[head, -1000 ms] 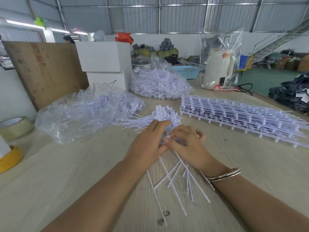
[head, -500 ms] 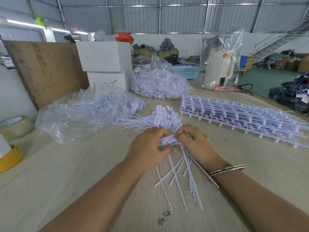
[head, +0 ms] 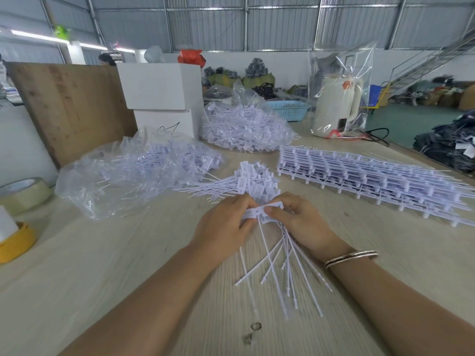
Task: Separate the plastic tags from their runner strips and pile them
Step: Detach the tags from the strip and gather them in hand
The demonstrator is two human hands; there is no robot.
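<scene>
My left hand (head: 226,224) and my right hand (head: 300,222) meet at the table's middle, both pinching the flat heads of a bunch of white plastic tags (head: 262,214). The tags' long thin tails (head: 285,271) fan out toward me over the wood. Just beyond my fingers lies a pile of loose tags (head: 246,183), tails pointing left. A stack of tags on their runner strips (head: 359,176) stretches along the right side of the table.
A clear bag of tags (head: 136,173) lies at the left and a second open bag of tags (head: 244,127) behind it. White boxes (head: 162,98), a wooden board (head: 69,106), tape rolls (head: 23,191) and a bagged white kettle (head: 336,101) ring the wooden table (head: 102,278).
Both hands have moved a little away from me toward the loose pile, taking the bunch with them. The tails have drawn closer together and trail behind the hands.
</scene>
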